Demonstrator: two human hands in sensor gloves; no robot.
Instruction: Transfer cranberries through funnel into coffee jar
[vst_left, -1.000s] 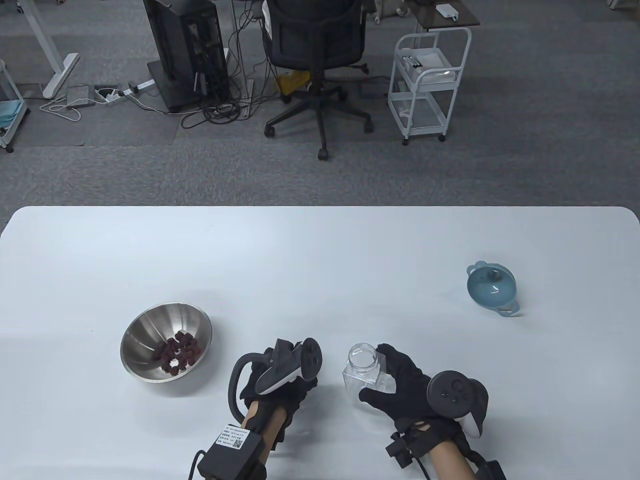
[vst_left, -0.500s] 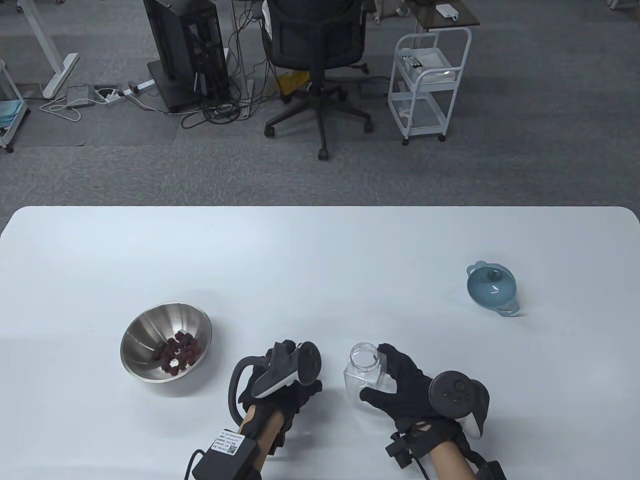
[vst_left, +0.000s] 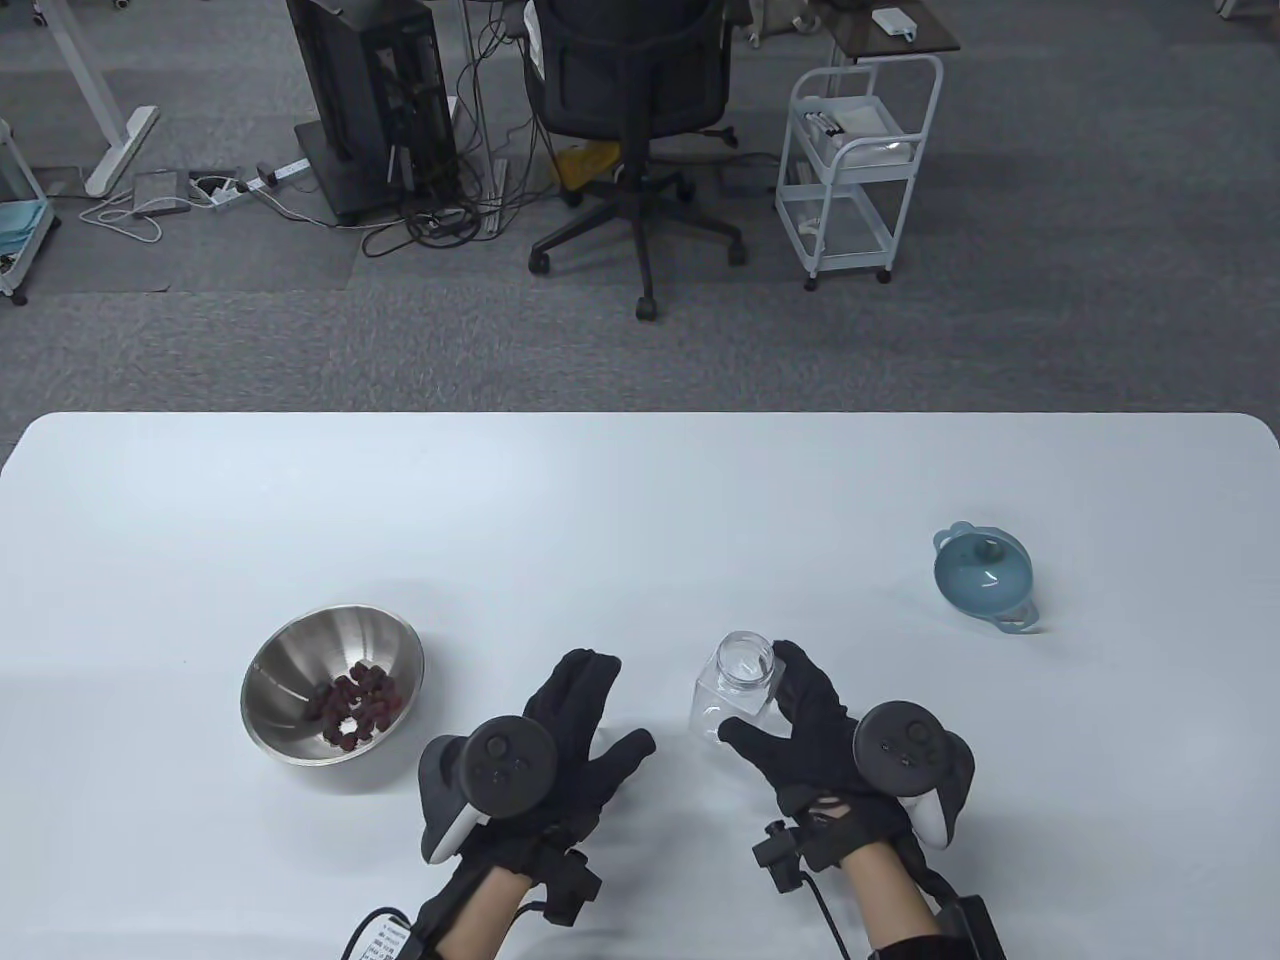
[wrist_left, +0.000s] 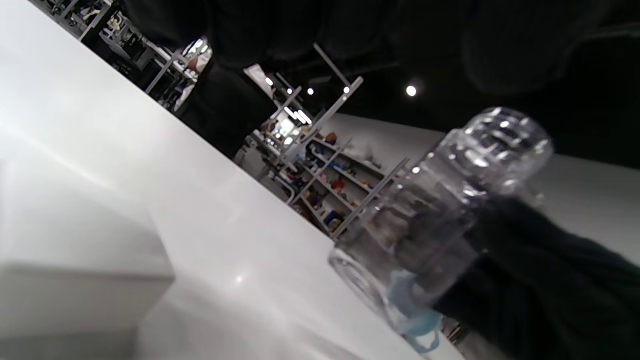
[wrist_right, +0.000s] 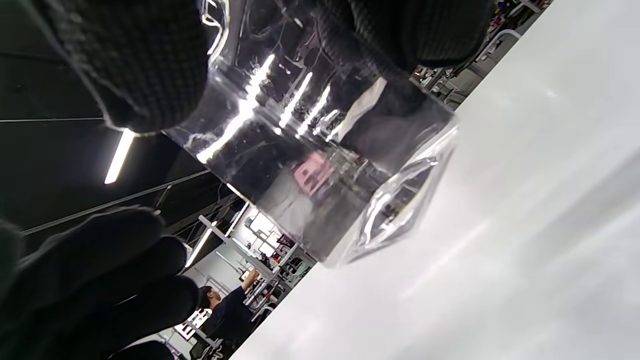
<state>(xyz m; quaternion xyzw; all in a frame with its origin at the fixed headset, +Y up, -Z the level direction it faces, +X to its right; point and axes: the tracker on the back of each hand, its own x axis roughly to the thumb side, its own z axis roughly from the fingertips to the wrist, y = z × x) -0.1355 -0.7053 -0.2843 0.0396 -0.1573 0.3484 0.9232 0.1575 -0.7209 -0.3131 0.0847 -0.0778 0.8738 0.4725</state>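
While the right hand gripped the clear coffee jar with thumb and fingers curled round its body, the jar stood near the front edge of the white surface, its mouth uncovered and facing up. In the right wrist view the jar's square base appeared slightly tilted against the surface, with a fingertip pressed to its wall; whether the base rested fully on the surface could not be determined. The left hand lay palm down just left of the jar, fingers extended and spread, holding nothing. In the left wrist view the jar appeared close by, with the gloved right hand wrapped behind it. The steel bowl stood to the left of the left hand and contained the cranberries. The blue funnel lay well apart from the jar, toward the right side of the surface, untouched by either hand.
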